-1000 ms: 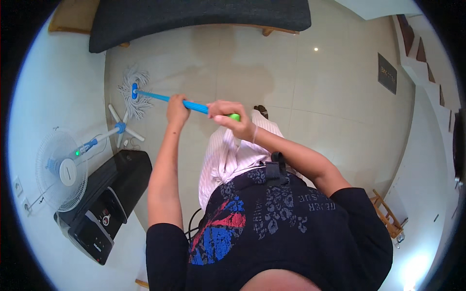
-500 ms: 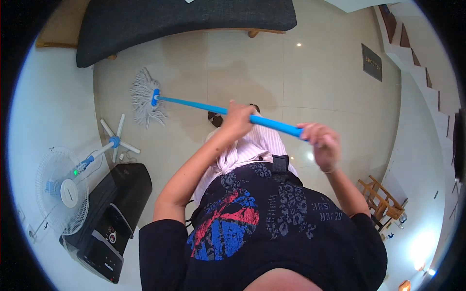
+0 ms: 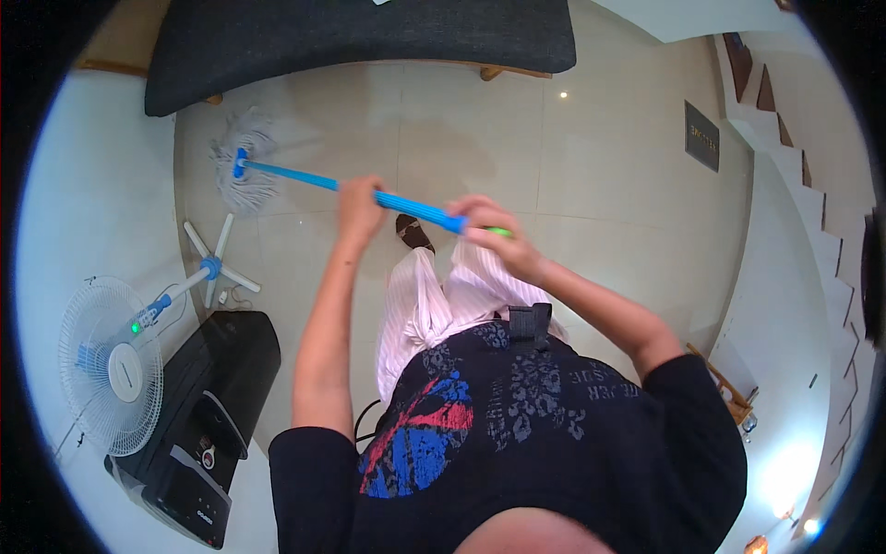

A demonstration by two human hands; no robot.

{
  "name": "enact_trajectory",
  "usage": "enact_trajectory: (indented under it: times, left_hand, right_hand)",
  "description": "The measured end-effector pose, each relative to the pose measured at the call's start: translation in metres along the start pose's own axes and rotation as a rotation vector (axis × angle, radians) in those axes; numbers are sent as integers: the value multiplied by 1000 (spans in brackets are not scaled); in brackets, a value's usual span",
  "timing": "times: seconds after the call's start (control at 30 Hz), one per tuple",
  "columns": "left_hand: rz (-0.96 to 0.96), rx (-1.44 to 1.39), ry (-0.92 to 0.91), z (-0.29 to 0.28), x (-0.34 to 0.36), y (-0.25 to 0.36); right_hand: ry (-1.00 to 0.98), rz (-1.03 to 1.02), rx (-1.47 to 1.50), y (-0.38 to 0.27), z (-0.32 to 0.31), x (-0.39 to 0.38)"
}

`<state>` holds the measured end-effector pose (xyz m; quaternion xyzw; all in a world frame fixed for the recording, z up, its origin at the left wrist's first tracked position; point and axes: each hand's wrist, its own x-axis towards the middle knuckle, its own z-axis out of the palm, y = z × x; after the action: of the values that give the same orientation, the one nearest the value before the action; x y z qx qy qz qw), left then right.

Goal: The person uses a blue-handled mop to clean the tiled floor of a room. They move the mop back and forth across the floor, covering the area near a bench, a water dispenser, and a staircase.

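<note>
Shaggy, rough cloth mop head (image 3: 247, 191), smooth plastic-looking handle (image 3: 418, 209), glossy floor tiles (image 3: 637, 185)

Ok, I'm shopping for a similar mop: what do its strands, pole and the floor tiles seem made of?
Mop strands: probably cotton or similar yarn, matte, given the loose, pale strings.
Mop pole: perhaps plastic-coated metal, with a semi-gloss blue surface; its core isn't visible.
Floor tiles: likely glazed ceramic or porcelain, glossy, judging by thin joints and a light reflection.

I count my two grips (image 3: 360, 209) (image 3: 513, 248) at centre, one mop (image 3: 300, 175) upper left, one fan (image 3: 123, 371) left, one mat (image 3: 701, 136) upper right.
</note>
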<state>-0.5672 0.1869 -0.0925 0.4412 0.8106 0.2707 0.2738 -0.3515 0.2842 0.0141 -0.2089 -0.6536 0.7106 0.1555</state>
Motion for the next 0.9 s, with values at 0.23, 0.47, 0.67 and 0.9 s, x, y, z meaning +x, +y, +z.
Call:
enact_trajectory:
  times: [0.23, 0.47, 0.67, 0.9]
  left_hand:
    - [26, 108, 497, -87, 9, -85]
    - [101, 130, 400, -40, 10, -67]
    - [104, 58, 408, 62, 8, 68]
    - [452, -140, 68, 172, -8, 264]
  right_hand:
    - [-134, -348, 40, 31, 125, 155]
    - [-101, -307, 90, 30, 76, 113]
    - [-51, -192, 122, -17, -63, 17]
    - [344, -248, -16, -82, -209, -138]
